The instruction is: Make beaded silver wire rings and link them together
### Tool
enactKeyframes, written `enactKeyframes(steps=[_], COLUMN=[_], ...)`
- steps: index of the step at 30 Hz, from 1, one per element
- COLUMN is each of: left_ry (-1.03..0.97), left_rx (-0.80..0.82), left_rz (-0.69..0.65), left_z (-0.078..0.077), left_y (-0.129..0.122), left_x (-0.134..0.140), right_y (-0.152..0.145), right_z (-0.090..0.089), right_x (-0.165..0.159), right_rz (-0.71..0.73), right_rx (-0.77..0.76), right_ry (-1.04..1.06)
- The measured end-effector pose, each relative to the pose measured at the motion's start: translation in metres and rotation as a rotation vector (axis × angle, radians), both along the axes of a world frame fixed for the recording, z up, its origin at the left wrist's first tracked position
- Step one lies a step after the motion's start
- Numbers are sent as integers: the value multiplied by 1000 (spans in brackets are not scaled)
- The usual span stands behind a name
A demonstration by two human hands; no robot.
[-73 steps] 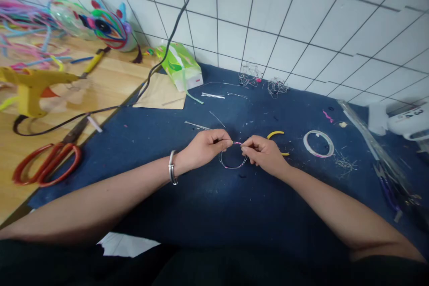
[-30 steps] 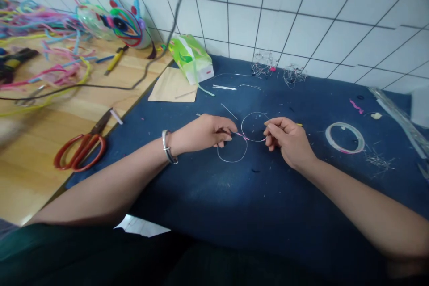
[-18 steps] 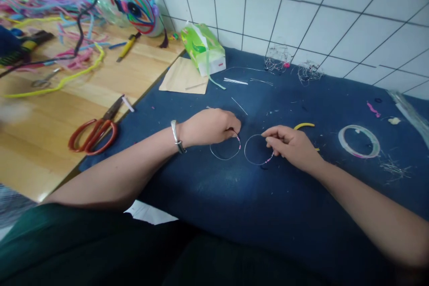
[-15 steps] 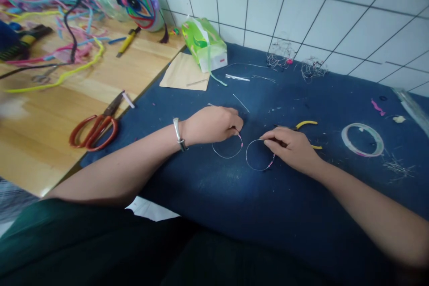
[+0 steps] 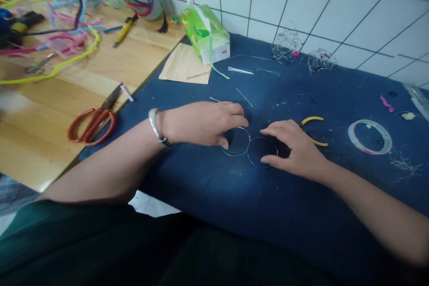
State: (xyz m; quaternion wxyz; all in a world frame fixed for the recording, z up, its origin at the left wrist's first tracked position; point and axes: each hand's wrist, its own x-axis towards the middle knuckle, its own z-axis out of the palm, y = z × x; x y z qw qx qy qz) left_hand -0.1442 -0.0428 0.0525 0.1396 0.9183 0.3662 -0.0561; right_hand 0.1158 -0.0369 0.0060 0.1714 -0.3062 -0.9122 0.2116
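Two thin wire rings with small pink beads lie side by side on the dark blue mat (image 5: 208, 196), their edges meeting. Over the left wire ring (image 5: 235, 155) is my left hand (image 5: 208, 123), thumb and fingers apart, with a silver bangle (image 5: 154, 125) at the wrist. My right hand (image 5: 293, 147) is spread around the right side of the other wire ring (image 5: 257, 166), thumb and fingers apart. Whether the fingertips touch the rings I cannot tell. Yellow-handled pliers (image 5: 315, 119) lie just behind my right hand, partly hidden by it.
Red-handled scissors (image 5: 92, 126) lie across the left table edge. Behind are a green tissue pack (image 5: 204, 31), brown paper (image 5: 182, 65) and wire tangles (image 5: 286, 47) by the tiled wall. A roll of clear tape (image 5: 351, 136) and wire scraps (image 5: 404, 165) sit at right.
Both hands have opened from their pinches. The two rings, apart before, now lie touching on the mat. The camera view has shifted slightly.
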Motion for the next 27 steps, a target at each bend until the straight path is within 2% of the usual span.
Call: enactKeyframes(steps=[3, 8, 27], left_ry=[-23, -24, 5], left_rx=[-38, -53, -63], left_rz=[-116, -141, -59], left_z=[-6, -10, -12], left_y=[0, 0, 2], left_x=[2, 3, 3], right_y=[-3, -5, -5], right_z=[0, -3, -4], right_x=[-3, -5, -8], right_rz=[81, 114, 40], right_rx=[57, 101, 46], right_ry=[-121, -219, -213])
